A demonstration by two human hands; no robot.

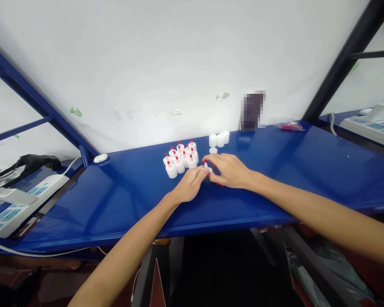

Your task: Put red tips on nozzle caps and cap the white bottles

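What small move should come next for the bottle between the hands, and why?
Probably press the red tip to be sure it is seated: the left hand and right hand are both at this white bottle, and the grouped bottles nearby have theirs on.

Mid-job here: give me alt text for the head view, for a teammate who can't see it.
The left hand holds a small red-tipped white bottle, with the right hand's fingers around it, at a blue table. A cluster of similar bottles stands to the left; a few white containers without red tips stand behind the hands.
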